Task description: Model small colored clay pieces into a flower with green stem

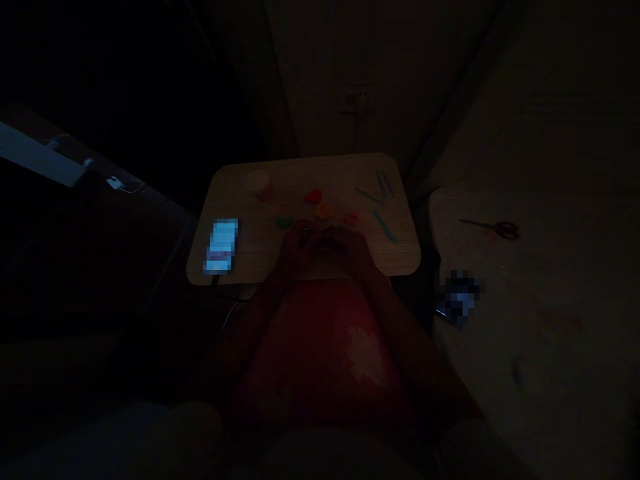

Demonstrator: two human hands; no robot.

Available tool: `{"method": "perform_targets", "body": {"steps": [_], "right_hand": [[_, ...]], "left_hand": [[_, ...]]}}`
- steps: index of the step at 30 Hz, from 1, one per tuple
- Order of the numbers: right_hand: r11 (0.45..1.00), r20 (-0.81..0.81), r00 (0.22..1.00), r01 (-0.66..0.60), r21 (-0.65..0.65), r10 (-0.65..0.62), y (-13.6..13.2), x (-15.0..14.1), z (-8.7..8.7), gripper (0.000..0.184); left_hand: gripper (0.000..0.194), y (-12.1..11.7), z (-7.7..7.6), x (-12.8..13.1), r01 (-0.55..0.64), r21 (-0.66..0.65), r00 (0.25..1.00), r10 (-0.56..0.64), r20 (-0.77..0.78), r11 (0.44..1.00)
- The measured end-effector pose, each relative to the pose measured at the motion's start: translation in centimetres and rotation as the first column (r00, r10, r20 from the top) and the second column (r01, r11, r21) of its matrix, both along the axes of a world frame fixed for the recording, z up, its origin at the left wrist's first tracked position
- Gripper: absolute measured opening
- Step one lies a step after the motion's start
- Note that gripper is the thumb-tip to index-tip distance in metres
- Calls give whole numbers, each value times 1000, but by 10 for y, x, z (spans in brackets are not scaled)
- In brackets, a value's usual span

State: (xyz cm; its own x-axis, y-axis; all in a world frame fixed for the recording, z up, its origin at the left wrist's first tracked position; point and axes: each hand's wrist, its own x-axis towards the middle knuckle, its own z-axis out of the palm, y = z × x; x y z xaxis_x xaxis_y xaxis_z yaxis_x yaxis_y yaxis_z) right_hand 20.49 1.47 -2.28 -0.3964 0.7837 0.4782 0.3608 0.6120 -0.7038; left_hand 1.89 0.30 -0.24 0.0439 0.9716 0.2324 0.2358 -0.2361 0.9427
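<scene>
The room is very dark. My left hand (299, 244) and my right hand (351, 245) meet over the near middle of a small wooden table (240, 267). Both have curled fingers, close together; whatever lies between them is too dark to make out. Just beyond the hands are soft-looking lumps like modelling clay: a red lump (313, 196), an orange lump (324, 211), a pink lump (352, 219) and a green lump (285, 223). To the right of them lies a teal stick-like tool (385, 227), with several thin sticks (384, 185) behind it.
A pale tub (259, 184) stands at the table's back left. A lit phone (221, 247) lies at the left edge. On the pale surface to the right are scissors (500, 229) and a blurred-out device (461, 298). A wall socket (356, 99) with a cord is behind the table.
</scene>
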Motion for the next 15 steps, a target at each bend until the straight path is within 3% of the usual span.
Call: {"method": "perform_targets", "body": {"steps": [10, 15], "right_hand": [[994, -95, 991, 99, 34, -96, 0, 0, -4, 10], [994, -73, 994, 82, 75, -76, 0, 1, -1, 14]], "left_hand": [[33, -4, 3, 0, 93, 47, 969, -80, -232, 995], [38, -7, 7, 0, 154, 66, 952, -130, -278, 986]]}}
